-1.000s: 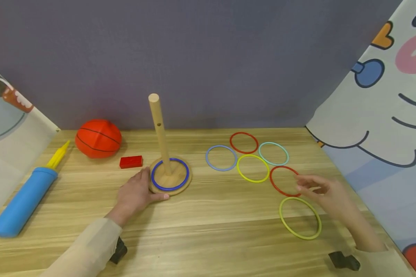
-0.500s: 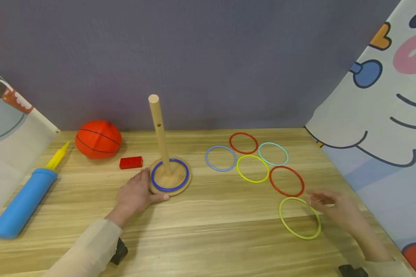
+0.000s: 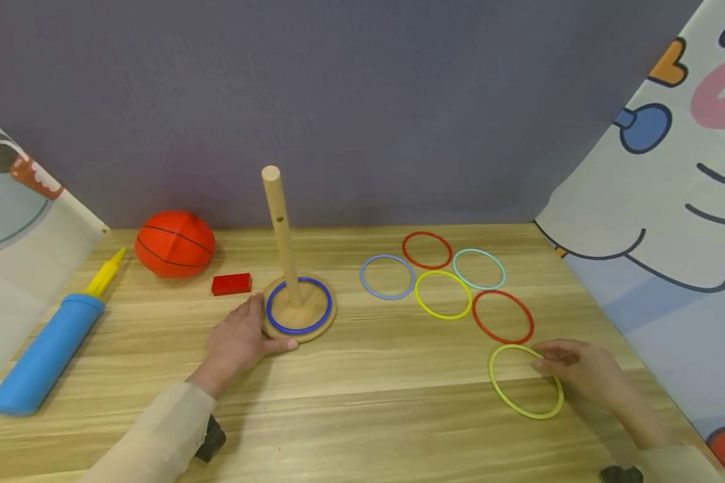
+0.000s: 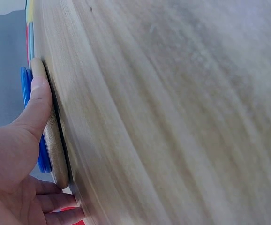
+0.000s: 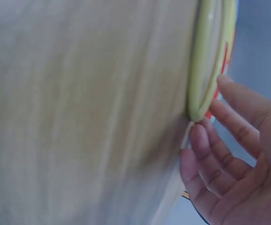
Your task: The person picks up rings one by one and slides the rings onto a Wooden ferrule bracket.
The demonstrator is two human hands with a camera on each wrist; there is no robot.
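Observation:
My left hand (image 3: 235, 339) holds the edge of a wooden ring toss stand (image 3: 282, 235), thumb at the front and fingers at the left side. The round base (image 4: 55, 145) shows against that thumb in the left wrist view. Blue rings (image 4: 43, 154) lie on the base around the upright peg. My right hand (image 3: 586, 369) is at the upper right edge of a yellow-green ring (image 3: 522, 414) lying on the table. In the right wrist view its thumb and fingers (image 5: 241, 126) are close about the ring's rim (image 5: 199, 61), without a plain pinch.
Flat on the table beyond the right hand lie red rings (image 3: 528, 315), a yellow ring (image 3: 444, 317), a light blue ring (image 3: 388, 297) and a turquoise ring (image 3: 480, 251). A red brick (image 3: 231, 284), an orange ball (image 3: 175, 245) and a blue pump (image 3: 48, 355) are at the left.
My right hand has moved from beside the nearer red ring toward me, to the yellow-green ring's edge. The left hand stays on the stand's base.

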